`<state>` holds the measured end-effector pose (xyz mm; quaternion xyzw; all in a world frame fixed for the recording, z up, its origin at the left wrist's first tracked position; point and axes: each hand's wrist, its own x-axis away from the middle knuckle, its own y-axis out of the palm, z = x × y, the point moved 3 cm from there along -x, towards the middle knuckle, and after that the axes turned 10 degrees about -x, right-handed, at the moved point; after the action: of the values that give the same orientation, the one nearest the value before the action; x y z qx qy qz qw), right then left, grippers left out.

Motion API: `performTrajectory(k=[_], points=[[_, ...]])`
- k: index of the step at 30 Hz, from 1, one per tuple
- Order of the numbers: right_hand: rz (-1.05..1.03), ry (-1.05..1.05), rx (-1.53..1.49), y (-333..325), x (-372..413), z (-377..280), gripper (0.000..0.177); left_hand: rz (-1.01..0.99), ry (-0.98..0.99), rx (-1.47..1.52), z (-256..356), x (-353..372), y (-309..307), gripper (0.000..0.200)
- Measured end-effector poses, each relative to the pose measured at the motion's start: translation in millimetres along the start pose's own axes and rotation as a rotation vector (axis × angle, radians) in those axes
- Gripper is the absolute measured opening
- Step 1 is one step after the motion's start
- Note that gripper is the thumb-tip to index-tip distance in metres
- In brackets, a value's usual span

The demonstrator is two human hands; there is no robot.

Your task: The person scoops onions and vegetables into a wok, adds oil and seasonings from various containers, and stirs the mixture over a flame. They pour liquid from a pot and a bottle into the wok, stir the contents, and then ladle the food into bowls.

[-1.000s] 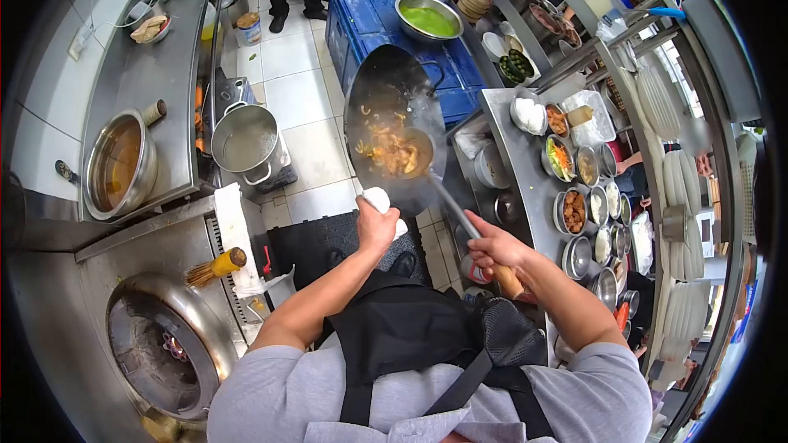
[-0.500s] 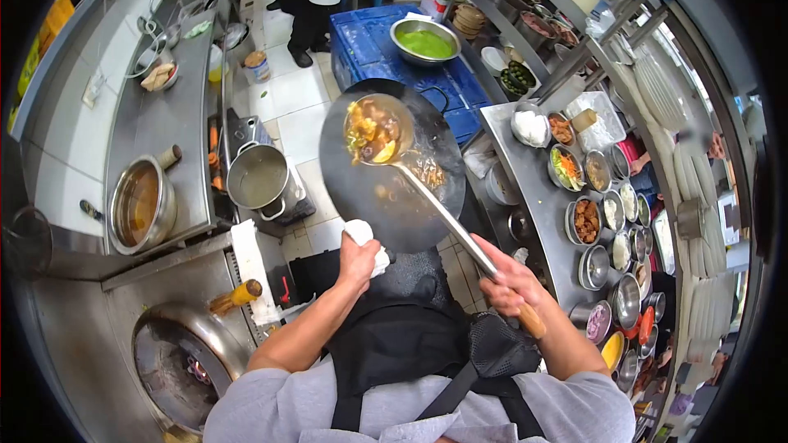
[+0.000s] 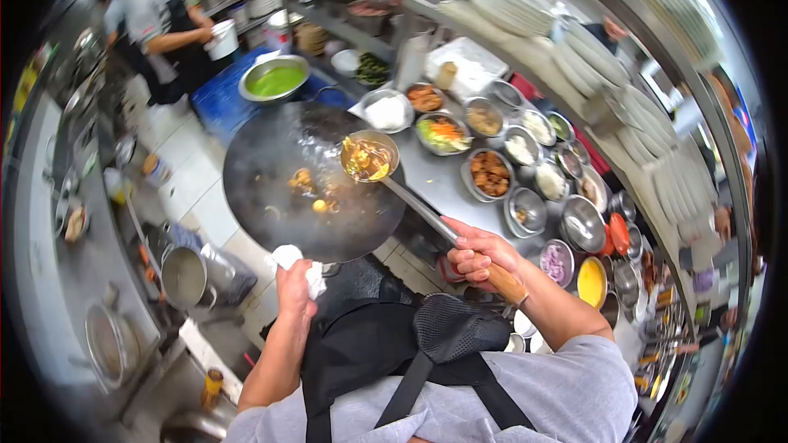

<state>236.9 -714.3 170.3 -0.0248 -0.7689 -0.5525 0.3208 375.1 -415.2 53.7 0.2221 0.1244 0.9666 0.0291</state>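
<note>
A large dark wok (image 3: 254, 189) hangs in front of me, tilted, with bits of browned food and some steam inside. My left hand (image 3: 295, 291) is closed around a folded white cloth (image 3: 289, 257) at the wok's near edge; the grip point under the cloth is hidden. My right hand (image 3: 486, 254) wraps the wooden-ended handle of a long metal ladle (image 3: 420, 212). Its bowl, over the wok's right rim, is full of saucy food (image 3: 366, 159) with yellow and brown pieces.
Bowls of ingredients, including fried brown pieces (image 3: 490, 174), crowd the steel counter (image 3: 439, 174) at right. Beyond the wok, a bowl of green liquid (image 3: 275, 80) stands on a blue chest (image 3: 217, 102). A co-worker (image 3: 176, 33) holds a white bucket. At left is a stock pot (image 3: 185, 276).
My view has turned right, toward the ingredient counter. The loaded ladle has shifted from above the wok's middle to its right rim. Both hands keep their holds.
</note>
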Motion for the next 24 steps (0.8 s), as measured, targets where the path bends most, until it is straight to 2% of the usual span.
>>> performTrajectory(k=[3, 7, 9, 11, 12, 14, 15, 17, 18, 19, 21, 24], points=[[-0.056, -0.111, -0.035, -9, 42, -43, 0.057, -0.051, -0.055, 0.031, -9, -12, 38, 0.004], [-0.013, -0.319, 0.047, -20, 84, -102, 0.058, -0.106, -0.091, 0.049, -20, -27, 64, 0.003], [0.061, -0.438, 0.075, -30, 88, -130, 0.06, -0.117, -0.107, 0.093, -26, -30, 70, 0.005], [0.218, -0.525, 0.251, -49, 84, -163, 0.065, -0.121, -0.094, 0.078, -28, -29, 74, 0.007], [0.212, -0.526, 0.251, -62, 76, -178, 0.065, -0.1, -0.09, 0.08, -27, -28, 75, 0.008], [0.546, -0.581, 0.758, -99, 58, -212, 0.072, -0.07, -0.081, 0.058, -28, -27, 75, 0.009], [0.541, -0.579, 0.761, -116, 50, -224, 0.072, -0.066, -0.077, 0.06, -29, -26, 75, 0.009], [0.783, -0.62, 1.464, -167, 40, -255, 0.08, -0.001, -0.098, 0.051, -29, -25, 70, 0.008], [0.737, -1.147, 2.092, -234, 26, -278, 0.083, 0.015, -0.084, 0.055, -29, -24, 68, 0.007], [0.729, -1.152, 2.093, -225, 30, -270, 0.083, 0.019, -0.079, 0.057, -25, -23, 68, 0.007], [1.124, -0.642, 1.819, -192, 49, -245, 0.083, 0.07, -0.096, 0.075, -19, -17, 64, 0.004], [1.184, -0.697, 1.746, -177, 55, -215, 0.083, 0.1, -0.088, 0.072, -18, -25, 53, 0.004]])
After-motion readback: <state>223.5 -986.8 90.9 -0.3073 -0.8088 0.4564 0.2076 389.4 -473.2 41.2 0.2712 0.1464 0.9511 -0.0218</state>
